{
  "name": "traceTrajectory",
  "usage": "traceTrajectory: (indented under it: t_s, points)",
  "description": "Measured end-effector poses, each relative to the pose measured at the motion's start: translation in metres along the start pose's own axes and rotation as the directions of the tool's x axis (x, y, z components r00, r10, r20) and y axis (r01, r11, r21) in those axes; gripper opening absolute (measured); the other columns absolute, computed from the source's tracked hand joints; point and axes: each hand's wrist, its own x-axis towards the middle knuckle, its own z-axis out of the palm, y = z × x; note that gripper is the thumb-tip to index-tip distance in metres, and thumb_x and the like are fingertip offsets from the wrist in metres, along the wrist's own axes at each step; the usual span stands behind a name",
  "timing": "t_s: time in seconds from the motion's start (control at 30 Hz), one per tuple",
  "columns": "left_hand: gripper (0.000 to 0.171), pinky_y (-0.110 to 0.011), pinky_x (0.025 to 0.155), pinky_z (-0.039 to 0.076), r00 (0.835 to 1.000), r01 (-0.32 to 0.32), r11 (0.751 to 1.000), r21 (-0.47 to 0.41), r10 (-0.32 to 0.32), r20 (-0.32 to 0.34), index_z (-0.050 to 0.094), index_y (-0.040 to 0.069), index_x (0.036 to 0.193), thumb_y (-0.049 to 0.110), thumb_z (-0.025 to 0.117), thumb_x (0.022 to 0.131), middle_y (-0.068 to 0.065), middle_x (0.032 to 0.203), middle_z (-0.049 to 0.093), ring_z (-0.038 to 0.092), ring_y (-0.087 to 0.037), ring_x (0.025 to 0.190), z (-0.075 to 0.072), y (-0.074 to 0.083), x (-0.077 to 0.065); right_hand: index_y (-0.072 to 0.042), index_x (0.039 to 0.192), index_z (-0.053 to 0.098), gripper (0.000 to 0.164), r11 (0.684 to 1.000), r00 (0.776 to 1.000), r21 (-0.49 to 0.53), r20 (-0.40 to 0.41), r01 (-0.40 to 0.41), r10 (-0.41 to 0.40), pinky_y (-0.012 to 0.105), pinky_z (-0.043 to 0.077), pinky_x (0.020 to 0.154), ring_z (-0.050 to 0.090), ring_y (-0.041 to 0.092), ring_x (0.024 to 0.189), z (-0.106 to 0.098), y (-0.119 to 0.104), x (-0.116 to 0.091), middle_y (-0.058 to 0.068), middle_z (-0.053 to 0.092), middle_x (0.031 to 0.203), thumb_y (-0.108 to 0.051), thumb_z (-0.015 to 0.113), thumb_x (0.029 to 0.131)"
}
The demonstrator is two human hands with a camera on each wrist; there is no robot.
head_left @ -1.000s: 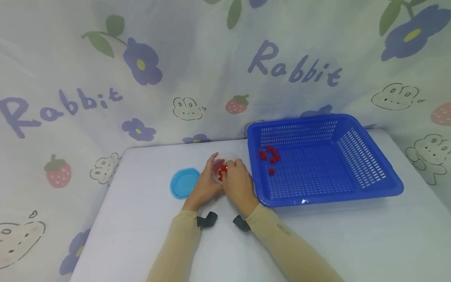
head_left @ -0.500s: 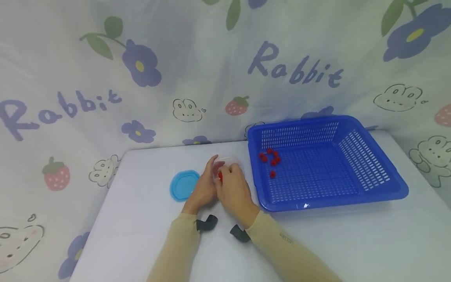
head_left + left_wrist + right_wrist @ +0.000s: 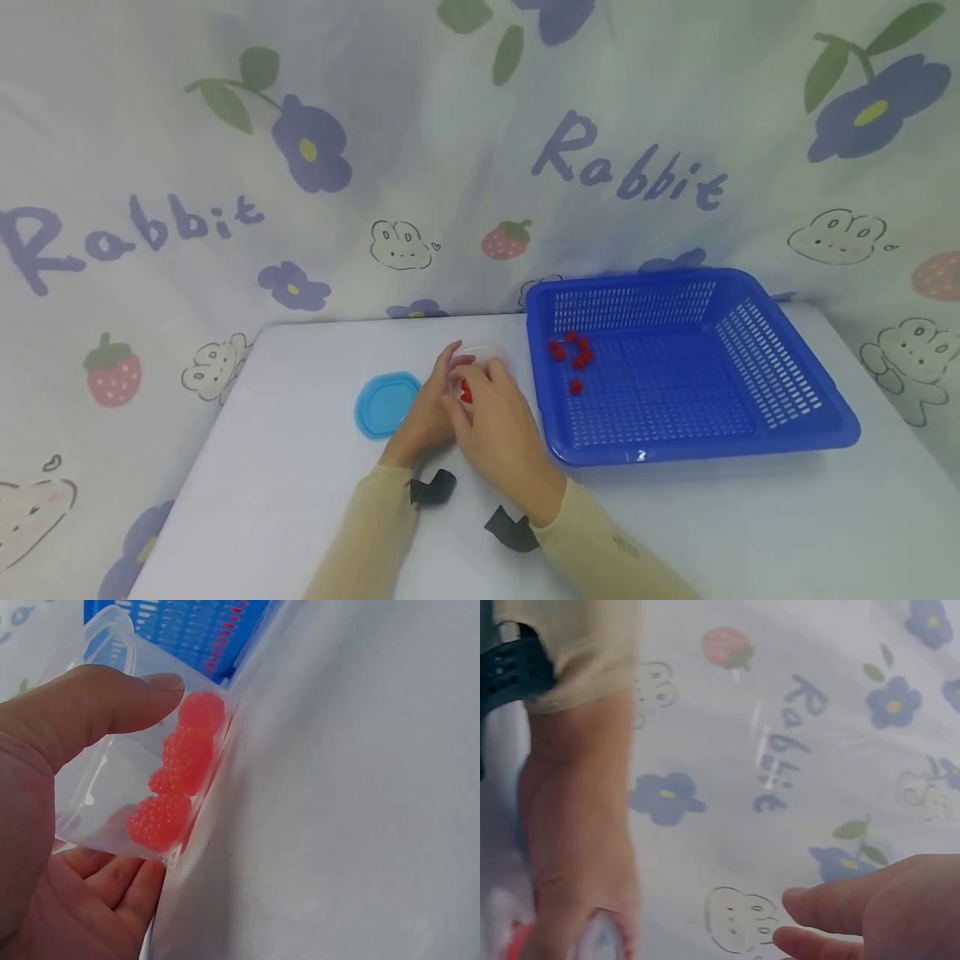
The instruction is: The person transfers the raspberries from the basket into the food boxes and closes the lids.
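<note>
My left hand (image 3: 431, 412) grips a clear plastic cup (image 3: 112, 769) standing on the table, its thumb on the near side and its fingers behind. Several red raspberries (image 3: 184, 757) lie along the bottom of the cup. Over the cup's mouth is my right hand (image 3: 504, 433), its thumb and forefinger apart. Nothing shows between those tips (image 3: 799, 904) in the right wrist view. In the head view the right hand hides part of the cup and its berries.
To the right stands a blue perforated basket (image 3: 660, 396), with several red raspberries (image 3: 581, 358) at its left end. A light-blue lid (image 3: 386, 405) lies flat left of the cup. Behind the table hangs a printed cloth (image 3: 442, 150).
The right hand's fingers were bunched down in the cup among the berries; now they are spread and drawn slightly back. The left hand keeps its hold. The head view has tilted slightly upward.
</note>
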Motion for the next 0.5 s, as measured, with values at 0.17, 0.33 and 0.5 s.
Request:
traceTrajectory:
  t_s: [0.17, 0.33, 0.5]
  points:
    - [0.096, -0.053, 0.103, 0.031, 0.999, 0.043, 0.999, -0.004, -0.043, 0.004, 0.012, 0.034, 0.146, 0.025, 0.077, 0.075, 0.009, 0.141, 0.04, 0.038, -0.018, 0.131, 0.003, 0.001, -0.001, -0.013, 0.112, 0.062, 0.029, 0.999, 0.999, -0.017, -0.002, -0.037, 0.037, 0.029, 0.052, 0.075, 0.058, 0.015, 0.088, -0.015, 0.002, 0.0, 0.004, 0.055, 0.101, -0.025, 0.065, 0.086]
    - [0.104, -0.052, 0.103, 0.032, 0.997, 0.07, 0.997, 0.017, -0.07, -0.013, 0.014, 0.034, 0.146, 0.032, 0.082, 0.068, 0.009, 0.14, 0.041, 0.038, -0.016, 0.13, 0.003, -0.002, 0.0, -0.013, 0.111, 0.063, 0.029, 0.998, 0.998, 0.003, -0.019, -0.066, 0.066, 0.026, 0.051, 0.071, 0.057, 0.015, 0.084, -0.027, 0.008, 0.005, 0.004, 0.057, 0.098, -0.025, 0.065, 0.085]
    - [0.105, -0.053, 0.103, 0.032, 0.998, 0.067, 0.998, 0.022, -0.067, -0.008, 0.012, 0.04, 0.144, 0.033, 0.083, 0.067, 0.011, 0.139, 0.042, 0.037, -0.014, 0.13, 0.004, -0.004, 0.003, -0.016, 0.109, 0.064, 0.027, 0.993, 0.992, 0.027, -0.055, -0.111, 0.112, 0.023, 0.045, 0.061, 0.05, 0.012, 0.073, -0.037, 0.016, 0.01, 0.001, 0.055, 0.094, -0.027, 0.066, 0.085]
